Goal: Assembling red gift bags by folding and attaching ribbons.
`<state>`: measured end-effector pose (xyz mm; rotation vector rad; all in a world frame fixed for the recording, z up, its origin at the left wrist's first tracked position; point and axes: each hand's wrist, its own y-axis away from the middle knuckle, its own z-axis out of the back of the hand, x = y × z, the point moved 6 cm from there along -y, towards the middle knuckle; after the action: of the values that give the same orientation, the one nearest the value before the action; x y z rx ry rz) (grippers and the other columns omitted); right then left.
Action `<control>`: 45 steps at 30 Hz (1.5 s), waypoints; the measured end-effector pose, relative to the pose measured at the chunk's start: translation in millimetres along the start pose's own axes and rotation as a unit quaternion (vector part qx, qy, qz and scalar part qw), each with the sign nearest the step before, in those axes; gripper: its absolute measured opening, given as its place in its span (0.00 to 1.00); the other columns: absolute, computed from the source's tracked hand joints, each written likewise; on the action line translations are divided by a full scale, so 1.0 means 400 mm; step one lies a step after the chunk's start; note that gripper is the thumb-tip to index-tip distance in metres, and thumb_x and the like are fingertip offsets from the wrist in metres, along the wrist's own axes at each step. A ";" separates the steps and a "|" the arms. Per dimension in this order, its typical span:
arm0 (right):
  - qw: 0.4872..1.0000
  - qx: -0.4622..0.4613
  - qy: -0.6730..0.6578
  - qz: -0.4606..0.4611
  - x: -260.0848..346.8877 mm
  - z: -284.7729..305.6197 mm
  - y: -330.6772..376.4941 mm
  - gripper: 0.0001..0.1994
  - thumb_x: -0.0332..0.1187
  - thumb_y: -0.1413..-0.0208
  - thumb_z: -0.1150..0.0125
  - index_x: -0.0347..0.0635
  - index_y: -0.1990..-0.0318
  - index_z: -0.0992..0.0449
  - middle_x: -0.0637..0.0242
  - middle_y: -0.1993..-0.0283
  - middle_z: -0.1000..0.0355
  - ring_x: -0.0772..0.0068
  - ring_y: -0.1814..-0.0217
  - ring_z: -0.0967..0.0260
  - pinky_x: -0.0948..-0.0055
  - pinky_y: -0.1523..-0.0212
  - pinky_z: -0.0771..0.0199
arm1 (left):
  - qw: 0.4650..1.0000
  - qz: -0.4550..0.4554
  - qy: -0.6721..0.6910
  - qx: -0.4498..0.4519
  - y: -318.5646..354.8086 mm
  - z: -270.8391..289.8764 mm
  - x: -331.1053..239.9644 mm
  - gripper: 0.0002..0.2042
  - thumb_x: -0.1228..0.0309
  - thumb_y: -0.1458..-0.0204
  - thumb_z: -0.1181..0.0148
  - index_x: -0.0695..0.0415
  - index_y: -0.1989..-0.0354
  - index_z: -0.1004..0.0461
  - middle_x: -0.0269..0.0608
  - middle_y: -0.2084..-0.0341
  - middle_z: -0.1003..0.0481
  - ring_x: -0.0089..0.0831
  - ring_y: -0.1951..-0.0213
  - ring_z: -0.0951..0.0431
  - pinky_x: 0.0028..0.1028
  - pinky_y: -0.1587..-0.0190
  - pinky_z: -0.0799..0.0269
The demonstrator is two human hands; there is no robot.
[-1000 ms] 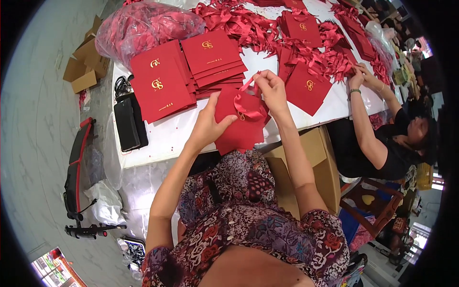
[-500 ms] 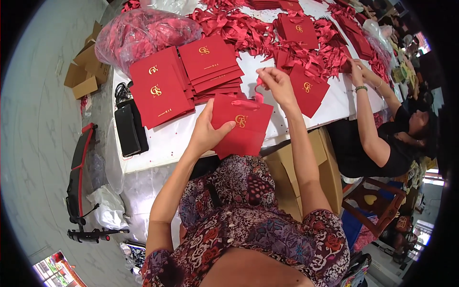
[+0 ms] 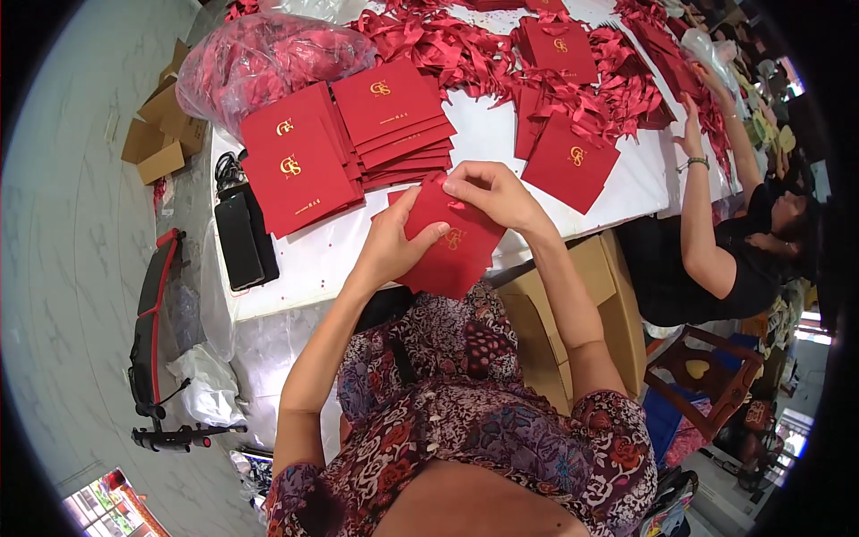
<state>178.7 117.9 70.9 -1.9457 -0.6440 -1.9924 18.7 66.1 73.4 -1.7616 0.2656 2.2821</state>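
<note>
A small red paper gift bag (image 3: 452,264) with a gold emblem is held at the table's near edge, tilted, in front of my body. My left hand (image 3: 386,246) grips its left side, thumb across the front. At the bag's top edge my right hand (image 3: 498,199) is closed in a pinch on a red ribbon (image 3: 455,204), most of which the fingers hide. Just beyond the left hand are a stack of flat red bags (image 3: 300,174) and a second stack (image 3: 385,103).
Red ribbons (image 3: 438,49) are heaped at the back. More red bags (image 3: 573,161) lie to the right. A phone (image 3: 239,242) rests at the left edge near a plastic sack (image 3: 268,67). A co-worker (image 3: 707,242) reaches in from the right; a cardboard box (image 3: 573,304) stands below the table.
My right hand has moved left and down from beside the bag to its top edge, bringing the ribbon with it. The bag has tilted. The co-worker's hands have moved farther back and right.
</note>
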 end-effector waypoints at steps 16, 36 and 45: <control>0.958 -0.234 0.166 0.012 -0.014 0.041 0.004 0.11 0.36 0.36 0.38 0.35 0.65 0.22 0.71 0.69 0.27 0.82 0.65 0.34 0.76 0.60 0.31 | 0.997 -0.034 0.014 -0.064 -0.022 -0.036 0.013 0.29 0.71 0.44 0.34 0.71 0.37 0.37 0.50 0.53 0.21 0.34 0.53 0.20 0.31 0.49 0.26; 0.772 -0.551 0.294 0.122 -0.073 0.329 0.247 0.53 0.40 0.51 0.24 0.31 0.27 0.57 0.38 0.32 0.48 0.47 0.29 0.46 0.53 0.28 0.50 | 0.939 -0.169 -0.266 -0.135 -0.047 -0.053 -0.007 0.26 0.68 0.49 0.32 0.60 0.42 0.32 0.49 0.49 0.26 0.43 0.53 0.26 0.39 0.50 0.31; 0.657 -0.519 0.530 0.136 -0.075 0.259 0.194 0.39 0.34 0.52 0.30 0.41 0.32 0.41 0.46 0.33 0.48 0.43 0.31 0.52 0.48 0.33 0.51 | 0.901 -0.112 -0.388 -0.157 0.038 -0.054 0.094 0.40 0.57 0.55 0.27 0.60 0.34 0.37 0.60 0.39 0.37 0.56 0.38 0.40 0.51 0.37 0.44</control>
<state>308.6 99.5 49.5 -0.5841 1.2220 -2.9346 25.2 48.6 31.2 -0.7821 -0.4519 2.7163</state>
